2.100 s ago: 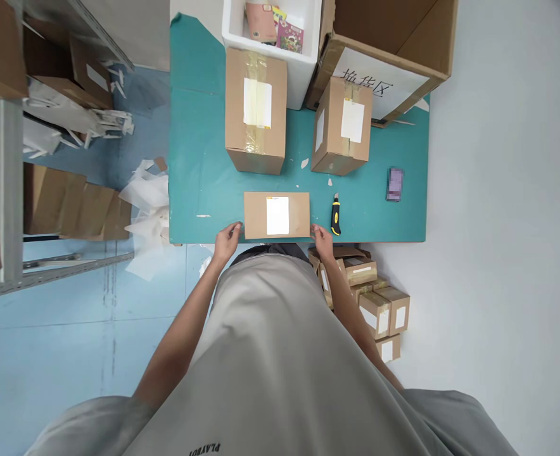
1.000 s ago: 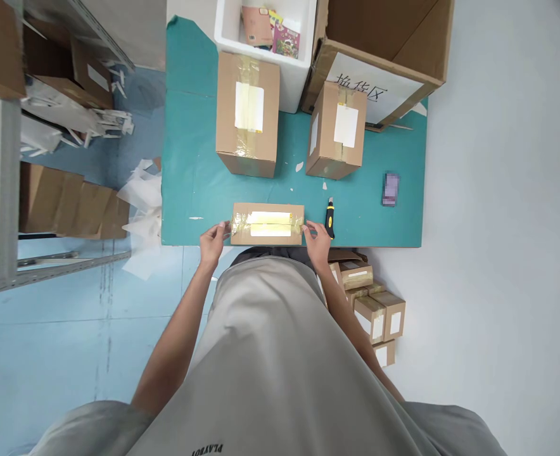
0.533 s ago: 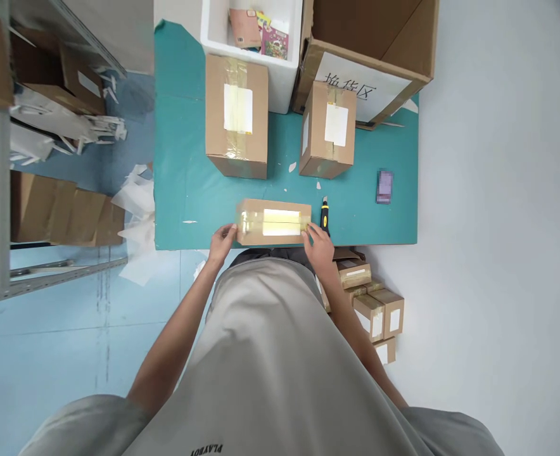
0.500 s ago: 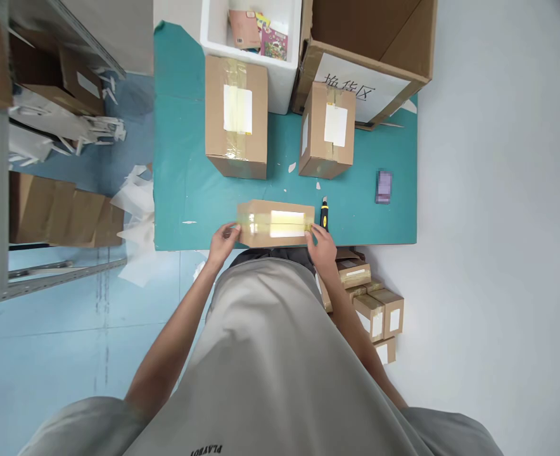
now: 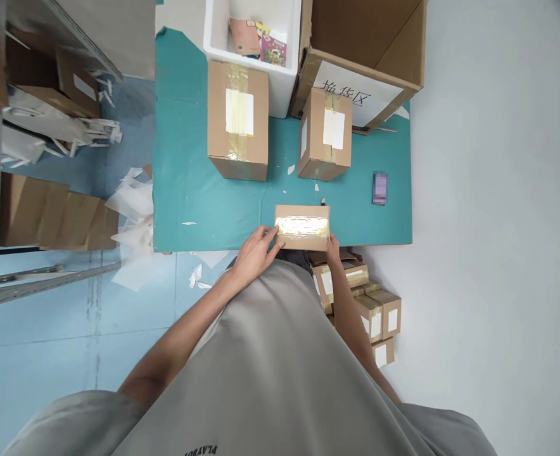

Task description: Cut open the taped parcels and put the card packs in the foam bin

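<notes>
A small cardboard box (image 5: 303,240) with shiny clear tape over its upper face is at the front edge of the green-topped table (image 5: 204,218). My left hand (image 5: 256,253) grips its left end, thumb and fingers on the near left corner. At the opposite end, my right hand (image 5: 334,248) is closed on the box's right side, its fingertips partly hidden. Just behind the box, only the tip of a utility knife (image 5: 323,201) shows; the rest of the knife is covered.
Two taped, labelled cartons (image 5: 215,114) (image 5: 305,166) stand farther back. Behind them are a white foam bin (image 5: 280,88) holding booklets and a large open carton (image 5: 394,76). A purple blurred item (image 5: 380,189) lies at right. Stacked parcels (image 5: 369,310) sit below the table.
The box has shifted right and been turned, so its white label no longer shows and a taped face does. Both hands moved right with it, and it now covers most of the knife.
</notes>
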Tool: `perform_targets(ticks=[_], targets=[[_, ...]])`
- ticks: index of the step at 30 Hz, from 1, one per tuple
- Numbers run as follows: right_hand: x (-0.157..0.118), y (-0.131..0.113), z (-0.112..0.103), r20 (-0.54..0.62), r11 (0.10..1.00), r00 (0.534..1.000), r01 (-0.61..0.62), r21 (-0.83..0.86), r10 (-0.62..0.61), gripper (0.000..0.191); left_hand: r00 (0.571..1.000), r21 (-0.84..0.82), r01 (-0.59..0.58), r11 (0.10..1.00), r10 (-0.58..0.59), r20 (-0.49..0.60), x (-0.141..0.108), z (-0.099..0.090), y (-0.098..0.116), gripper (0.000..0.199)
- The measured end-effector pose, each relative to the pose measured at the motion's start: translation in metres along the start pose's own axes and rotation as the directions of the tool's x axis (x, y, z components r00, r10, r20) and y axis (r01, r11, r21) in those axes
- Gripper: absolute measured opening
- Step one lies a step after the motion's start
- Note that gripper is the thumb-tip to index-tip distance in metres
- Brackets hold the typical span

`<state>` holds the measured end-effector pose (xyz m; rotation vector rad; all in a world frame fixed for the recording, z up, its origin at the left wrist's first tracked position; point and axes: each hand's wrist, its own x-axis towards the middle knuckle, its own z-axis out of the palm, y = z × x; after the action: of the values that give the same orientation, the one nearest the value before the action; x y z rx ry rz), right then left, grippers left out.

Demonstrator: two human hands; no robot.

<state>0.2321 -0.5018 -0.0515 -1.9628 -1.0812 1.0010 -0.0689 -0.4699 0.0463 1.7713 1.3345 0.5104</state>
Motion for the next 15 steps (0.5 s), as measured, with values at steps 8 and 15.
perform_targets(ticks=[8, 15], targets=[[-0.005, -0.032, 0.030, 0.025, 1.000, 1.000, 0.009, 0.030, -0.010, 0.071, 0.919, -0.360, 0.186, 0.914, -0.291, -0.265, -0.013, -0.026, -0.056, 0.053], [-0.040, -0.104, 0.068, 0.181, 0.970, 0.964, 0.215, -0.116, -0.192, 0.045, 0.748, -0.508, 0.360, 0.783, -0.567, -0.344, -0.027, -0.031, -0.131, 0.051]])
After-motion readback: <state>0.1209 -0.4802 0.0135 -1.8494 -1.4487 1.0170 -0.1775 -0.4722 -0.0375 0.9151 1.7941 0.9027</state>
